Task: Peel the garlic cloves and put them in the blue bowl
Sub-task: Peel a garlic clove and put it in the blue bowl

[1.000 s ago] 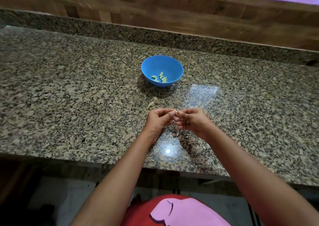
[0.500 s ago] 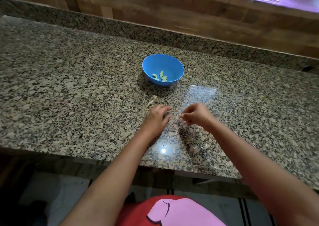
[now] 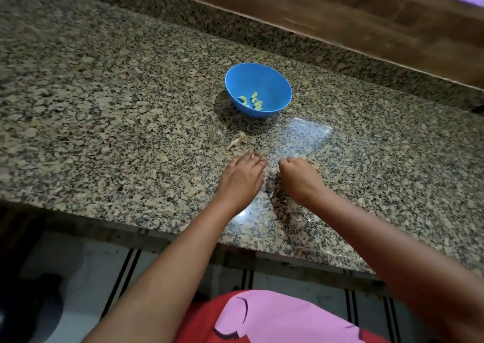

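Observation:
The blue bowl (image 3: 277, 83) stands on the granite counter with several peeled, greenish garlic cloves (image 3: 252, 102) in its bottom. A clump of dry garlic skin (image 3: 237, 141) lies in front of the bowl. My left hand (image 3: 242, 177) lies flat on the counter with its fingers straight, the fingertips just short of that skin. To its right, my right hand (image 3: 298, 175) has its fingers curled in on the garlic clove it was pinching; the clove itself is hidden inside the fingers.
The granite counter (image 3: 104, 112) runs wide to both sides, with a raised granite ledge and a wooden wall (image 3: 340, 15) behind the bowl. Small skin scraps (image 3: 298, 218) lie near the front edge by my right wrist.
My hands were together peeling a clove, then parted. My left hand let go and went down flat onto the counter toward the skins. My right hand stayed curled.

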Action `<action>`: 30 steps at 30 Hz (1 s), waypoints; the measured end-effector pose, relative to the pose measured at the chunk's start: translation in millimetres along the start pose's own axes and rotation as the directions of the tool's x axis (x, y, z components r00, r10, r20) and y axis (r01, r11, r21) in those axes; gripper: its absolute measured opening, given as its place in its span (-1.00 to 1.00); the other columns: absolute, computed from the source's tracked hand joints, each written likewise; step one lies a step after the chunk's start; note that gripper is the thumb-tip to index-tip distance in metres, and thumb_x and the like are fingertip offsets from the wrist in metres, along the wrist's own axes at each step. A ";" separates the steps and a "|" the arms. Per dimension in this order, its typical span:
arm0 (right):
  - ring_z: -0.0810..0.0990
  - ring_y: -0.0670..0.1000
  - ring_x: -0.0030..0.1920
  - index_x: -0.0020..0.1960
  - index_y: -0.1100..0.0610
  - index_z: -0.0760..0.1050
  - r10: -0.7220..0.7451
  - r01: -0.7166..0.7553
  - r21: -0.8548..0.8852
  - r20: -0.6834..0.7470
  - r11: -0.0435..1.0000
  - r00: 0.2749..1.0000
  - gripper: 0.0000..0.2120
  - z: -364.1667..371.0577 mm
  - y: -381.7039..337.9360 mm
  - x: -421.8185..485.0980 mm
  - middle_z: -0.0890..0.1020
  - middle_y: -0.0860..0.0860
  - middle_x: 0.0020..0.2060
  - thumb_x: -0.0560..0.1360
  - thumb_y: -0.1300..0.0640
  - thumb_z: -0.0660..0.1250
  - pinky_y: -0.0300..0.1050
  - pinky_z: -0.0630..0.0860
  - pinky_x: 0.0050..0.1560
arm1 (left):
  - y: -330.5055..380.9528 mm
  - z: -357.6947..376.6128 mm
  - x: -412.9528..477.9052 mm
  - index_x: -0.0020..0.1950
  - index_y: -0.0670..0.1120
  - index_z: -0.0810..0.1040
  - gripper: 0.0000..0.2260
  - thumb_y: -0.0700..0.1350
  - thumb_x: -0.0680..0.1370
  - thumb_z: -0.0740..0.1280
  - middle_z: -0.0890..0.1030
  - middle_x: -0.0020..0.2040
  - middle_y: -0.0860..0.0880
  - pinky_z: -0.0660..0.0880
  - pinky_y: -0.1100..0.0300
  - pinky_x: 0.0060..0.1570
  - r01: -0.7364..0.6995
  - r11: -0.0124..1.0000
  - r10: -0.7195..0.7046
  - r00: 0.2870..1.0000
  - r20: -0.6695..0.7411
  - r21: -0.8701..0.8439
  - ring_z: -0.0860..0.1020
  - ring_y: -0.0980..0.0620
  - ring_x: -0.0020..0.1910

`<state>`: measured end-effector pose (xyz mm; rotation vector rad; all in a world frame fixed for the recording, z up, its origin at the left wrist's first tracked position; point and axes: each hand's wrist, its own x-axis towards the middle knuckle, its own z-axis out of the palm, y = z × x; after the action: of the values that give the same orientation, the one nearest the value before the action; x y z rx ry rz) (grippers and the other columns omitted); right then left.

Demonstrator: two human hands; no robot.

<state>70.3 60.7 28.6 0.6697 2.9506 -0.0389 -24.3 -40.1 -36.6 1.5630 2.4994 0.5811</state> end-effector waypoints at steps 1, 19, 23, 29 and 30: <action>0.33 -0.01 -0.19 0.07 0.29 0.42 0.005 -0.005 -0.008 -0.006 1.000 1.000 -0.82 1.3 0.0 -1.1 0.54 0.14 -0.08 0.57 0.32 0.07 -0.21 0.24 -0.16 | 0.3 0.6 -0.3 0.49 0.01 0.22 -0.62 -0.01 0.66 0.00 0.20 0.51 0.06 -0.04 0.11 0.46 0.005 1.000 -0.005 1.000 0.001 -0.007 0.05 0.07 0.52; 0.47 -0.03 -0.22 -0.13 0.16 0.38 0.274 -0.260 0.297 -0.008 0.919 0.962 -0.90 15.6 1.7 -7.9 0.50 0.00 -0.23 0.54 0.31 0.20 -0.25 0.38 -0.29 | 0.8 2.1 -3.5 0.44 0.02 0.31 -0.65 -0.02 0.65 0.06 0.27 0.48 0.08 -0.07 0.17 0.44 0.002 0.995 -0.006 0.999 -0.044 -0.098 0.10 0.09 0.50; 0.53 -0.02 -0.30 -0.09 0.24 0.52 0.482 -0.441 0.847 0.265 0.298 0.835 -0.93 15.2 13.1 -12.8 0.61 0.09 -0.22 0.52 0.24 0.29 -0.32 0.41 -0.40 | 3.7 -3.2 -3.5 0.23 -0.04 0.54 -0.76 -0.07 0.59 0.22 0.49 0.31 0.02 0.05 0.14 0.42 0.039 0.934 -0.082 0.991 -0.108 -0.355 0.30 0.03 0.42; 0.56 -0.03 -0.39 0.01 0.34 0.48 0.330 -0.252 0.864 0.414 -0.436 0.849 -0.88 6.9 10.9 -18.0 0.61 0.16 -0.27 0.54 0.38 0.18 -0.20 0.56 -0.32 | 26.6 -24.1 3.9 0.08 -0.10 0.62 -0.82 -0.18 0.48 0.41 0.65 -0.04 0.02 0.58 0.18 0.02 0.163 0.526 -0.303 0.953 -0.005 -0.835 0.61 0.08 -0.04; 0.57 -0.02 -0.37 0.02 0.35 0.49 0.317 -0.233 0.857 0.404 -0.460 0.858 -0.87 5.3 9.9 -19.6 0.61 0.16 -0.26 0.53 0.38 0.19 -0.20 0.57 -0.32 | 28.9 -25.3 5.1 0.08 -0.11 0.62 -0.81 -0.19 0.47 0.42 0.66 -0.04 0.00 0.58 0.17 0.02 0.160 0.506 -0.304 0.953 -0.001 -0.848 0.62 0.09 -0.04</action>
<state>92.6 61.0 25.7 1.4865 1.5479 -2.7471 -10.4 -30.6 -1.7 0.7814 1.8848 1.5993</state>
